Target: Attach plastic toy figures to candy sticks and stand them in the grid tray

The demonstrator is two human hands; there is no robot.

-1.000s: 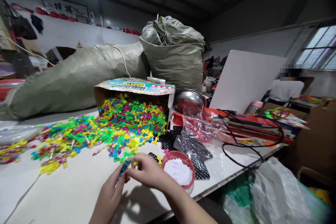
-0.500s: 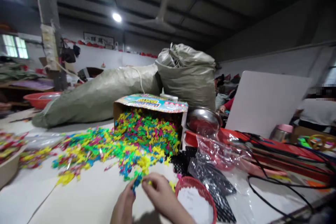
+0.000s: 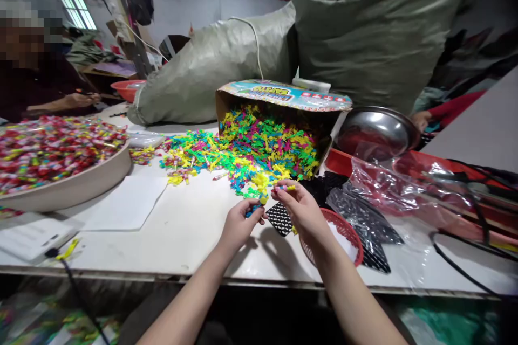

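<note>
Currently, with the left hand [image 3: 244,222] clamped on a blue piece [image 3: 253,209] and the right hand [image 3: 301,207] on a pink-yellow piece [image 3: 286,188], both near side of the heap [image 3: 238,164], a slack grip could lose either there.

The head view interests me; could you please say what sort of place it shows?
Probably a workshop: a cardboard box of small bright pieces on a white table, a tub heaped with small colourful items, and bulging sacks behind.

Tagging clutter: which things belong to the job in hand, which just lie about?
Likely in use:
left hand holding blue piece
right hand holding multicoloured piece
loose plastic figures
cardboard box

Apparently lying about:
steel bowl
clear plastic bag
upright sack
</note>
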